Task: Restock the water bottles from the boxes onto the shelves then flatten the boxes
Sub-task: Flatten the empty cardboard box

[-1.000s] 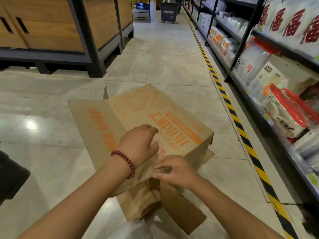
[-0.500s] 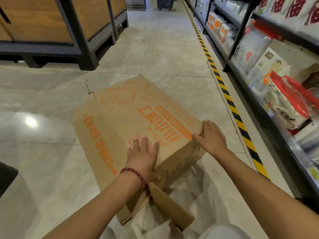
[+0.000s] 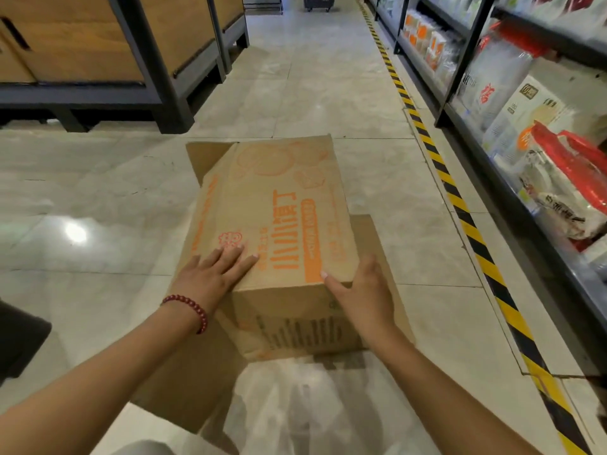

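— Where's the cardboard box (image 3: 279, 224)?

— On the tiled floor (image 3: 98, 192) in the aisle, right in front of the person, printed face up. Its long axis runs away from them down the aisle, flaps splayed out at the near and far ends.

— And the hands?

— The left hand (image 3: 210, 277) lies flat on the near left corner, fingers straight. The right hand (image 3: 364, 290) is spread against the near right edge, thumb on top. Neither grips it.

— What's alongside?

— A shelf (image 3: 525, 178) of bagged goods on the right, behind striped floor tape (image 3: 473, 238).

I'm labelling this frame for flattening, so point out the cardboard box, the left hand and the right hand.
cardboard box (image 3: 279, 205): head view, on its printed top panel.
left hand (image 3: 210, 277): head view, back of the hand, flat on the box.
right hand (image 3: 364, 297): head view, back of the hand, at the box's near right corner.
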Motion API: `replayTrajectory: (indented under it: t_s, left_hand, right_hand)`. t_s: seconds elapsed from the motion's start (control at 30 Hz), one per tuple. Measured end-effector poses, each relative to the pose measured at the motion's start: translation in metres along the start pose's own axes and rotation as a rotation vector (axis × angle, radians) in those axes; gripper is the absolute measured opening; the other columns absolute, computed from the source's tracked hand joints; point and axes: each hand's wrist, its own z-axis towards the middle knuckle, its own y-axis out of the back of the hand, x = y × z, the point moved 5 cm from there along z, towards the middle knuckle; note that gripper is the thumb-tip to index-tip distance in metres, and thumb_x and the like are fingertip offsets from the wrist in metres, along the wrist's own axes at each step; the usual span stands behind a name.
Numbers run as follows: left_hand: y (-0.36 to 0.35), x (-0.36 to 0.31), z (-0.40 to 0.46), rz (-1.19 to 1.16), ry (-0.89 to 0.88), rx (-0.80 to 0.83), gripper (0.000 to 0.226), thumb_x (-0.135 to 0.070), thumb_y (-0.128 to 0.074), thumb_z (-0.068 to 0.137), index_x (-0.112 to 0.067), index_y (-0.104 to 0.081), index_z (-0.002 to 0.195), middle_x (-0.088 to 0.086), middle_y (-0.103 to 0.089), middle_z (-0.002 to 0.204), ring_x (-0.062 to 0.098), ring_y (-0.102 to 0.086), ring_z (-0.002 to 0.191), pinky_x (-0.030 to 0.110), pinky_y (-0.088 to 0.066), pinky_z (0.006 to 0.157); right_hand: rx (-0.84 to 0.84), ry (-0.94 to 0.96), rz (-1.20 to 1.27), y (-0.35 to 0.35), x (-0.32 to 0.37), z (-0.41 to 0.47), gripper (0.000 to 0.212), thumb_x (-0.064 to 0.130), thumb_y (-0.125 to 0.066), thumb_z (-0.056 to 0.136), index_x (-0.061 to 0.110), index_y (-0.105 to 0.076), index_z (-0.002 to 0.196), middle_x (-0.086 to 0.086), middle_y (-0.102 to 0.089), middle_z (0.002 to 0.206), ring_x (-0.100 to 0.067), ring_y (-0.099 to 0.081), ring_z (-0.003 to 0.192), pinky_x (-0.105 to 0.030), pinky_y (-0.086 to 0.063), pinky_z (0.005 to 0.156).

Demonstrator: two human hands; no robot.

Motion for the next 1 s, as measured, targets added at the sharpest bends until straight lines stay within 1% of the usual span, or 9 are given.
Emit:
replayTrajectory:
  t_s: [0.23, 0.33, 0.43, 0.53, 0.67, 0.77, 0.83, 0.9, 1.0]
  left_hand:
    - [-0.002, 0.033, 0.004, 0.038, 0.291, -0.006, 0.076, -0.019, -0.046, 0.092, -0.029, 0.003, 0.150, -0.004, -0.006, 0.159, 0.026, -0.003, 0.146, 0.050, -0.009, 0.116]
    - [0.002, 0.034, 0.007, 0.047, 0.376, -0.022, 0.064, -0.017, -0.038, 0.094, -0.021, -0.008, 0.151, -0.001, -0.012, 0.158, 0.027, -0.005, 0.146, 0.051, -0.005, 0.116]
    - [0.001, 0.027, 0.016, -0.004, 0.410, -0.024, 0.063, -0.016, -0.036, 0.094, -0.013, -0.009, 0.151, 0.002, -0.014, 0.158, 0.026, -0.008, 0.145, 0.050, -0.006, 0.116]
    - [-0.008, 0.015, 0.021, -0.107, 0.399, -0.048, 0.076, -0.019, -0.051, 0.088, -0.008, -0.008, 0.149, 0.008, -0.019, 0.155, 0.024, -0.021, 0.142, 0.045, -0.016, 0.116]
    - [-0.016, 0.014, 0.018, -0.149, 0.385, -0.060, 0.091, -0.022, -0.063, 0.083, -0.007, -0.003, 0.149, 0.010, -0.014, 0.156, 0.024, -0.019, 0.143, 0.043, -0.019, 0.116]
    - [-0.017, 0.017, 0.017, -0.175, 0.366, -0.046, 0.094, -0.025, -0.065, 0.082, -0.009, -0.001, 0.150, 0.008, -0.012, 0.157, 0.024, -0.017, 0.144, 0.043, -0.019, 0.116]
    - [-0.017, 0.019, 0.017, -0.218, 0.370, -0.041, 0.094, -0.027, -0.064, 0.083, -0.011, -0.001, 0.150, 0.007, -0.010, 0.158, 0.023, -0.016, 0.144, 0.044, -0.018, 0.116]
    - [-0.018, 0.021, 0.016, -0.251, 0.371, -0.059, 0.093, -0.029, -0.064, 0.083, -0.013, -0.002, 0.150, 0.004, -0.010, 0.158, 0.021, -0.016, 0.144, 0.045, -0.019, 0.116]
    - [-0.021, 0.019, 0.014, -0.272, 0.363, -0.088, 0.092, -0.032, -0.061, 0.084, -0.015, 0.000, 0.150, 0.003, -0.008, 0.158, 0.022, -0.014, 0.145, 0.046, -0.019, 0.116]
  right_hand:
    - [0.177, 0.243, 0.067, -0.041, 0.039, -0.048, 0.041, 0.049, -0.057, 0.084, 0.021, -0.036, 0.104, 0.002, -0.045, 0.107, -0.016, -0.049, 0.098, -0.028, -0.043, 0.075]
    - [0.360, 0.231, 0.252, -0.045, 0.037, -0.052, 0.051, 0.042, -0.060, 0.085, 0.026, -0.037, 0.127, 0.008, -0.044, 0.124, -0.010, -0.047, 0.111, -0.030, -0.046, 0.090]
    - [0.382, 0.072, 0.453, -0.041, 0.030, -0.047, 0.052, 0.038, -0.062, 0.087, 0.029, -0.042, 0.134, 0.011, -0.048, 0.133, -0.007, -0.046, 0.121, -0.031, -0.044, 0.100]
    - [0.335, -0.181, 0.578, -0.034, 0.012, -0.036, 0.038, 0.039, -0.052, 0.094, 0.021, -0.051, 0.128, 0.008, -0.055, 0.121, -0.005, -0.051, 0.108, -0.023, -0.041, 0.087]
    - [0.545, -0.515, 0.787, -0.047, -0.014, -0.040, 0.046, 0.050, -0.042, 0.095, 0.022, -0.049, 0.131, 0.007, -0.056, 0.106, -0.013, -0.051, 0.105, -0.033, -0.042, 0.094]
    - [0.562, -0.743, 0.941, -0.062, -0.027, -0.043, 0.065, 0.056, -0.056, 0.085, 0.020, -0.043, 0.138, -0.009, -0.051, 0.130, -0.026, -0.051, 0.116, -0.039, -0.047, 0.089]
    - [0.438, -0.864, 1.081, -0.062, -0.033, -0.041, 0.067, 0.048, -0.066, 0.082, 0.018, -0.042, 0.137, -0.013, -0.049, 0.134, -0.028, -0.050, 0.117, -0.039, -0.045, 0.089]
    - [0.106, -0.957, 1.179, -0.050, -0.047, -0.036, 0.048, 0.032, -0.071, 0.081, 0.010, -0.053, 0.120, -0.013, -0.057, 0.122, -0.027, -0.054, 0.106, -0.040, -0.046, 0.091]
    - [-0.398, -0.722, 1.074, 0.000, -0.050, -0.027, 0.012, 0.020, -0.064, 0.085, 0.009, -0.059, 0.082, -0.007, -0.062, 0.084, -0.022, -0.054, 0.079, -0.034, -0.046, 0.069]
